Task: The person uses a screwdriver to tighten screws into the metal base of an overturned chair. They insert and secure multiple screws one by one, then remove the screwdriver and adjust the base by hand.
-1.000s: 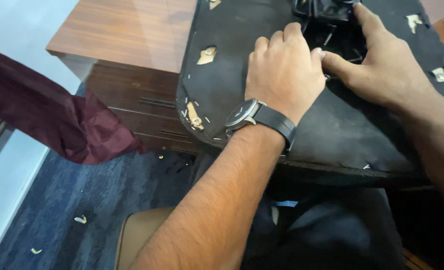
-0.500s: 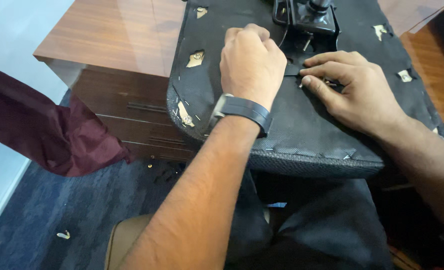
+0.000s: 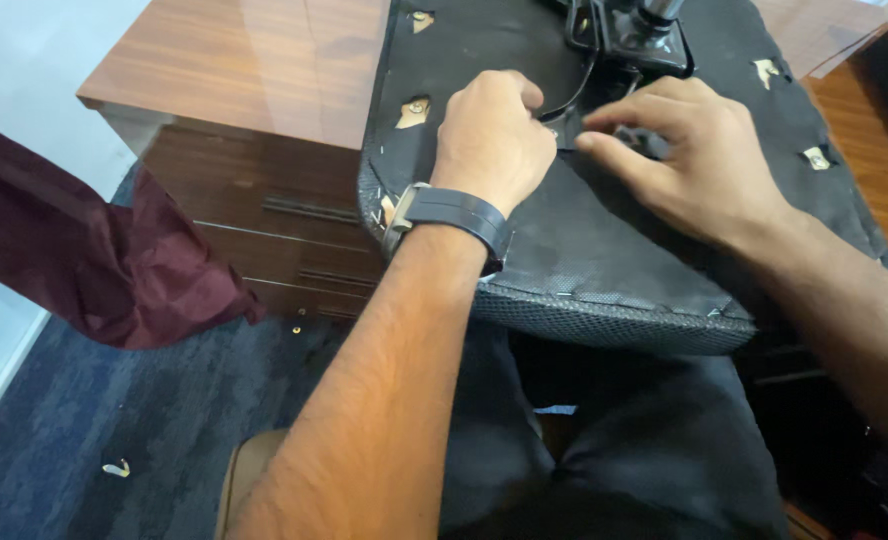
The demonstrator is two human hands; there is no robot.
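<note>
Two hands are set on the upturned chair seat [image 3: 614,250], propped across the tabletop [image 3: 254,70]. The left hand [image 3: 492,140] is clenched around a thin black cable [image 3: 571,95]; the right hand [image 3: 699,165], fingers loose, presses fabric flat. Steady, gentle pulling seems best.

The left hand [image 3: 492,140] is curled into a fist, knuckles up, with the thumb tucked near the front. Its bare arm reaches up from the bottom. The right hand [image 3: 699,165] lies flat and open, its fingers [image 3: 619,128] pointing left, close to the left hand's knuckles.
</note>
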